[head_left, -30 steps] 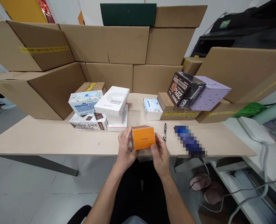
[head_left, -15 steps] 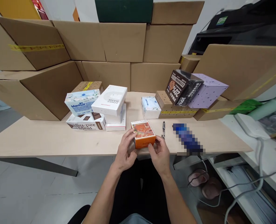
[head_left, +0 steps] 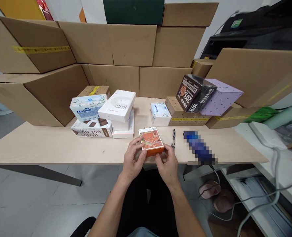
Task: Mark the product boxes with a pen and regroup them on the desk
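Observation:
A small orange box (head_left: pixel 151 140) with a white-bordered picture on top rests near the table's front edge. My left hand (head_left: pixel 134 158) grips its left side, fingers along the top edge and thumb at the front corner. On the right, my right hand (head_left: pixel 167 163) holds the box's front right corner between thumb and fingers. The underside of the box is hidden. Just right of the box lies a pen (head_left: pixel 173 138), touched by neither hand.
Stacked at left are a tissue pack (head_left: pixel 88 108), a Su-per Meal box (head_left: pixel 91 129) and a white power bank box (head_left: pixel 118 104). Another tissue pack (head_left: pixel 160 113), a dark brown box (head_left: pixel 194 93) and a purple box (head_left: pixel 222 97) stand right. Cardboard boxes (head_left: pixel 113 79) wall the back.
My left thumb has moved up onto the orange box's front corner. The box's front face shows less than before, and its top faces me more. The view has shifted slightly.

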The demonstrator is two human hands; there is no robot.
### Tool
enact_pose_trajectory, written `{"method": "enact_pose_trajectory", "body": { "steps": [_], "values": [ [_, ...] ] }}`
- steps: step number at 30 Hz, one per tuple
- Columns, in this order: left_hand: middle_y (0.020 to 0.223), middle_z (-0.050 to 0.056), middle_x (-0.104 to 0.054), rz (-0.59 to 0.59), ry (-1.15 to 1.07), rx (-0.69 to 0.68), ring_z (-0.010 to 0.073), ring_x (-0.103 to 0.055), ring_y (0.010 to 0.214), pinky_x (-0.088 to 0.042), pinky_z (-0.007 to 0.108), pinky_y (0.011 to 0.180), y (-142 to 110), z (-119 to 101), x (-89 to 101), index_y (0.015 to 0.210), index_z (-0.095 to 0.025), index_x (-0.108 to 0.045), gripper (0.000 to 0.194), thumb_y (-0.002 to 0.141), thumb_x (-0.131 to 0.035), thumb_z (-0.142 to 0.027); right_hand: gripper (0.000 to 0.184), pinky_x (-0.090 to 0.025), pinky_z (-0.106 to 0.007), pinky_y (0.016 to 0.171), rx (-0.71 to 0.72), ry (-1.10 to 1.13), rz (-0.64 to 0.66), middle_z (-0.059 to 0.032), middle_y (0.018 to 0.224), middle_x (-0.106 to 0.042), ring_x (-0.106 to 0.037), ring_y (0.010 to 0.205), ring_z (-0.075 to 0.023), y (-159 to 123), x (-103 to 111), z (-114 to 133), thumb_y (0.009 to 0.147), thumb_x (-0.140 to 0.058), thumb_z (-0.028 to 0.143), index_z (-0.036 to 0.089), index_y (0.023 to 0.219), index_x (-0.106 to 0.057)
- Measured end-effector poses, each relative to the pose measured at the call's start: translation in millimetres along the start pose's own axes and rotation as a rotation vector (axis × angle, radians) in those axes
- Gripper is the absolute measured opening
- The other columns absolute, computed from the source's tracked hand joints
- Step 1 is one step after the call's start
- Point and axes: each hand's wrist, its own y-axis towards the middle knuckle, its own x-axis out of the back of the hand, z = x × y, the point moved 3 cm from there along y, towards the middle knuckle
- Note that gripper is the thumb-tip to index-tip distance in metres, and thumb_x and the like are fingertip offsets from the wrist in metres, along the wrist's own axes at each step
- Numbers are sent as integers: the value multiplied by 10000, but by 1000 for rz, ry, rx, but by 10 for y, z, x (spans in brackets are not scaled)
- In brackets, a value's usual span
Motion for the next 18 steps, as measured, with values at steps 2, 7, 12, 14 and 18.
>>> {"method": "enact_pose_trajectory", "body": {
  "steps": [2,7,12,14,18],
  "values": [
    [1315,138,-588,-16,-20,15,262,-549,1291,-488,482,1051,-11,14,11,1175,-221,-632,251,928,-596,-192,351,-552,-436,918,20,5,0,-111,1161,-659,-645,1071,-234,-8,-1,0,848,-589,192,197,1198,-558],
    [1279,128,-576,-91,-104,36,259,-560,1255,-501,459,1019,-53,37,68,1094,-220,-647,189,917,-590,-186,416,-521,-463,1016,165,45,5,-104,1294,-624,-597,1220,-240,-33,1,56,883,-576,153,236,1291,-565],
    [1228,118,-564,-20,-104,17,255,-551,1220,-508,440,991,-32,8,75,1140,-231,-620,261,889,-578,-172,498,-494,-480,1067,364,-4,-6,-99,1365,-596,-569,1281,-235,-3,28,214,891,-540,56,274,1338,-564],
    [1191,111,-588,45,-95,13,252,-569,1180,-510,435,975,-9,-17,60,1165,-235,-607,291,891,-545,-164,501,-501,-496,1050,442,-60,-26,-104,1345,-606,-579,1259,-243,24,53,286,876,-547,28,271,1313,-583],
    [1133,93,-623,136,-98,77,227,-615,1077,-521,396,909,8,-46,20,1145,-231,-600,263,935,-455,-170,464,-517,-515,997,501,-192,-51,-112,1270,-640,-587,1196,-258,53,104,395,855,-561,20,244,1259,-610]
  ]
}}
